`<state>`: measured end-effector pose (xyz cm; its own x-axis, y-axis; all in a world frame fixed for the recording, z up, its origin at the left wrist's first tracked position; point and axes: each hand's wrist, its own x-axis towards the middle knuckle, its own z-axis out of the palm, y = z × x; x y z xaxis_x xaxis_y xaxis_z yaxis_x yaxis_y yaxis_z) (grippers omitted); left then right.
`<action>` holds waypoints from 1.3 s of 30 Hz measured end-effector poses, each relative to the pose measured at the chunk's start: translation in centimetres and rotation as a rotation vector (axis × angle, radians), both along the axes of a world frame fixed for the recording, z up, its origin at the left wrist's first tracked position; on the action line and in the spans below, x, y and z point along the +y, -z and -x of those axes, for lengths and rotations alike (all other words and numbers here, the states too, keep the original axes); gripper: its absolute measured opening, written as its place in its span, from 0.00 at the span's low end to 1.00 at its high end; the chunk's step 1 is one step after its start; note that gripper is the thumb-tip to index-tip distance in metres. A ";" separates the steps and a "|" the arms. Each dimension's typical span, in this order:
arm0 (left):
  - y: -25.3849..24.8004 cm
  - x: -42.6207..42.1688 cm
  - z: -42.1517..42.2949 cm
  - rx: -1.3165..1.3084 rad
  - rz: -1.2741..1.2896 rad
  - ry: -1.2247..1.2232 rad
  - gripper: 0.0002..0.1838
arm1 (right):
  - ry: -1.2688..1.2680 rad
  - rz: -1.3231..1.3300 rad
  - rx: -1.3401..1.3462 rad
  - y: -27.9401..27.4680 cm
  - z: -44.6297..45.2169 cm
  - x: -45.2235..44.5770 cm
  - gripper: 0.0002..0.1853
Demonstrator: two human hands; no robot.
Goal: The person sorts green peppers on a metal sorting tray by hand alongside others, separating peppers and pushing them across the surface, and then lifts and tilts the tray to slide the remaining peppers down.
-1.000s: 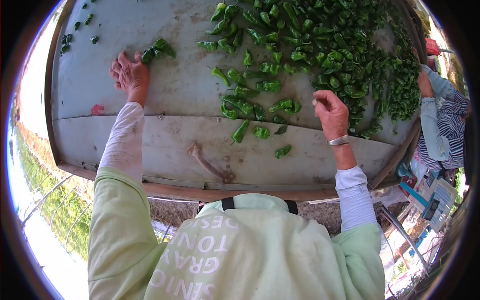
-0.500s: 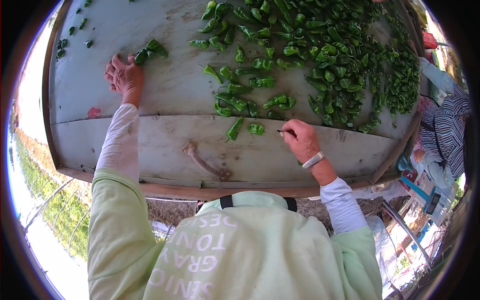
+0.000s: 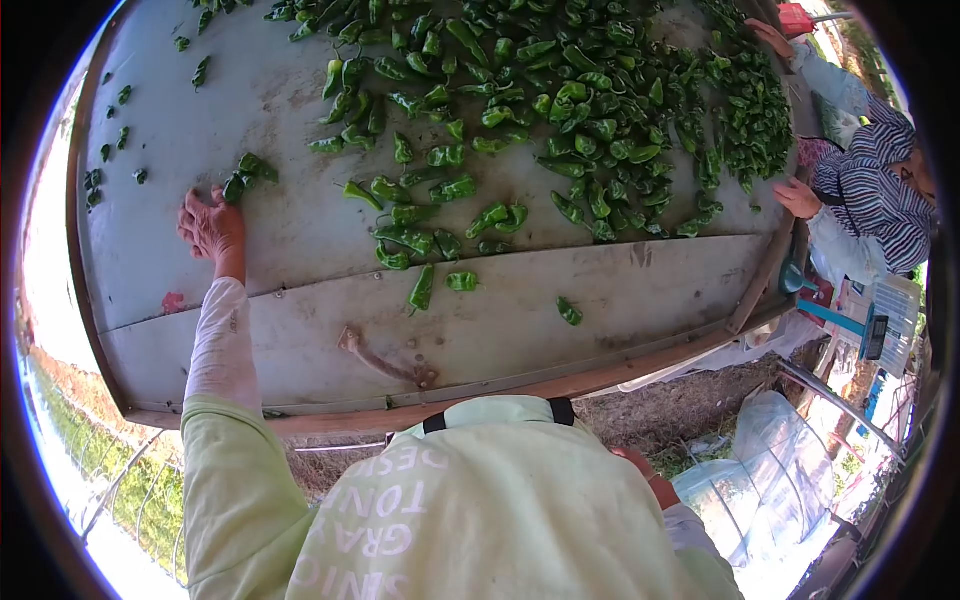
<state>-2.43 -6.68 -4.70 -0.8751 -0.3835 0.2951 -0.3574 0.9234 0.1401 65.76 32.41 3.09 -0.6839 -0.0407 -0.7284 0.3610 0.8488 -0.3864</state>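
Observation:
My left hand [image 3: 212,230] rests on the metal table top [image 3: 250,110], fingers apart. Its fingertips are beside a small cluster of green peppers [image 3: 250,175], and I cannot make out a firm grip on any of them. Only a sliver of my right hand [image 3: 634,462] shows, low against my body below the table edge. Its fingers are hidden behind my light green top. A single green pepper [image 3: 569,311] lies alone on the near strip of the table. Further in, loose peppers [image 3: 405,238] lie scattered in front of the large spread of peppers [image 3: 590,110].
Across the right edge, a co-worker in a striped garment [image 3: 872,190] has both hands at the table. A wooden rim [image 3: 480,395] borders the near side. A curved handle [image 3: 385,362] lies on the near panel. A blue scale [image 3: 845,322] stands at the lower right.
My right hand has left the table and dropped against my body; one pepper now shows near where it was. My left hand stays by its cluster. The co-worker's hands have come into view.

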 end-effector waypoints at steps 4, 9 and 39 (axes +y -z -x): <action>-0.4 0.3 -0.2 -0.021 -0.019 0.002 0.30 | 0.670 0.216 0.146 -3.1 16.2 2.0 0.12; -0.4 0.1 -0.2 -0.048 0.003 -0.001 0.30 | 0.364 0.506 0.223 0.9 26.8 1.2 0.17; -2.1 1.6 -0.9 -0.069 -0.077 -0.050 0.29 | 0.378 -0.672 1.103 3.4 56.4 19.3 0.31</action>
<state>-1.52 -5.08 -2.62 -0.8715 -0.4467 0.2024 -0.4144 0.8914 0.1833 9.40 51.71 -0.34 -0.8120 0.4240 0.4010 0.3858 0.9056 -0.1762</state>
